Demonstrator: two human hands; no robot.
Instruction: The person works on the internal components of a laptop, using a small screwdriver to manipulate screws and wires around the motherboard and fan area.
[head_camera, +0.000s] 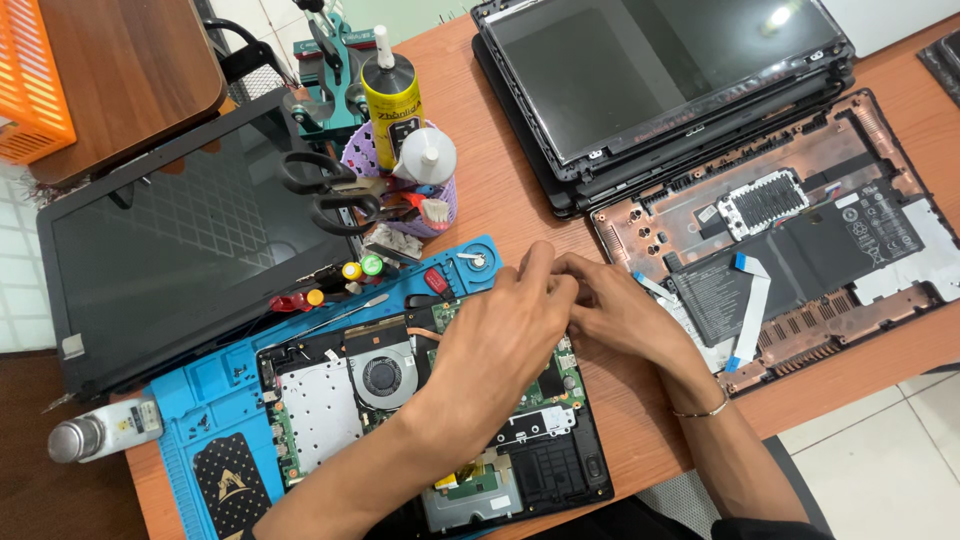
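Working over the opened laptop base (420, 420), lying on the blue repair mat (215, 400) on the wooden surface (500, 180). Meeting with both hands at the far right corner of this base, just at its upper edge, near the mat's corner. Reaching in from the lower left with the left hand (500, 335), covering part of the green board (555, 380) beside the fan (382, 377); coming in from the right with the right hand (610, 305), wearing a thin bracelet at the wrist. Curling the fingers of both hands together and touching each other at the tips, probably pinching something small between them, but not showing what it is, so not possible to say surely if grasping a part or only pressing. Lying with the long axis of the base left to right across the view, stretching away to the left and toward the body from the meeting point. Staying nearer to the board with the left hand, nearer to the second opened laptop shell (790, 230) with the right hand.
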